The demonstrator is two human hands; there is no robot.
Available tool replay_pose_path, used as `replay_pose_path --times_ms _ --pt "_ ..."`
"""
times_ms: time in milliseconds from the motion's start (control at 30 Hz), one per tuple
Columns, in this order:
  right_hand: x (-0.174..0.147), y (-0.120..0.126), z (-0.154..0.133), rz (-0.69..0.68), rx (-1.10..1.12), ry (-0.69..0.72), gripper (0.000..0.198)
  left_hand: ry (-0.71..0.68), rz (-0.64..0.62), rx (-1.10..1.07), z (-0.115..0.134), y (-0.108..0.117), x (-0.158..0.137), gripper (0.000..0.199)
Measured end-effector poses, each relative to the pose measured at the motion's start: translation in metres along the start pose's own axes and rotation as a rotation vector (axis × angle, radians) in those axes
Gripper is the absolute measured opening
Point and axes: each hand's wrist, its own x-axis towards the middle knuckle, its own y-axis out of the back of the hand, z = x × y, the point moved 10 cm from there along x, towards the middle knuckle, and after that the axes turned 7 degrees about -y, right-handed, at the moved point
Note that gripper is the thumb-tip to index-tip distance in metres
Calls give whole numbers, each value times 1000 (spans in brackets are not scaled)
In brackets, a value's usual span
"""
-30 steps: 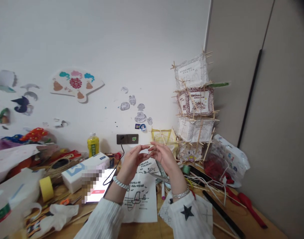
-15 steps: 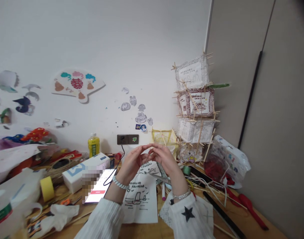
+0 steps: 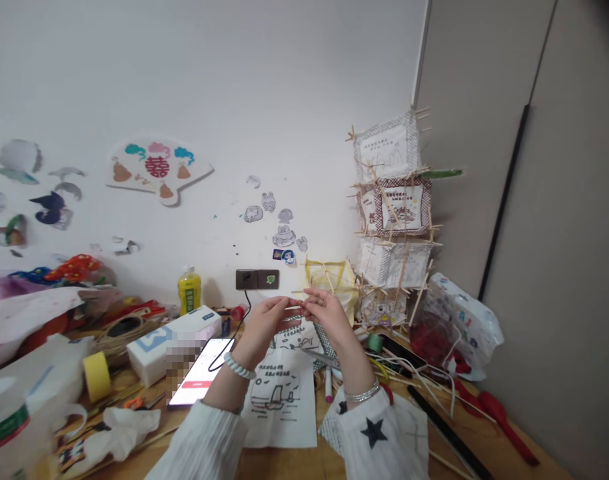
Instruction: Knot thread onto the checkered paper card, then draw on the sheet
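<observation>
My left hand [image 3: 268,324] and my right hand [image 3: 330,320] are raised above the desk, fingertips meeting in front of me. The thumb and fingers of each hand pinch closed, and whatever they hold is too thin or small to name. A short pale sliver [image 3: 297,291] shows by the right fingertips; I cannot tell whether it is held. Beneath them lies a white sheet with a black boat drawing [image 3: 279,400]. Scissors [image 3: 320,358] rest beside the sheet under my right wrist, with a white marker with a pink tip [image 3: 328,385] close by.
A tower of stick-framed paper lanterns [image 3: 399,200] stands at the back right, a yellow frame [image 3: 332,277] beside it. Leftward are a phone [image 3: 199,373] on a cable, a tissue box [image 3: 174,343], yellow tape [image 3: 96,377] and a bottle [image 3: 189,293]. A black bar [image 3: 449,433] lies right.
My hands have lowered slightly from an arched pose, and the fingertips now pinch together more closely. The view has shifted a little; the things on the desk stay put.
</observation>
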Motion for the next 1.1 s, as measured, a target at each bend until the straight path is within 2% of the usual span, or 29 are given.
replay_pose_path --times_ms 133,267,567,833,967,1100 --pt "1 3 -2 39 21 39 31 65 23 -169 -9 1 -1 18" --pt "1 4 -3 49 22 55 32 103 -50 -262 -11 -4 -1 15" --pt "1 4 -4 62 12 47 33 110 -111 -225 -4 -7 -5 17" --pt "-2 2 -6 53 15 50 33 163 -129 -363 -11 -13 -5 12" --pt "-1 1 -5 50 34 48 33 162 -135 -374 -15 -14 -3 14" --pt "-2 1 -6 44 37 47 33 118 -171 -353 -8 -14 -4 14"
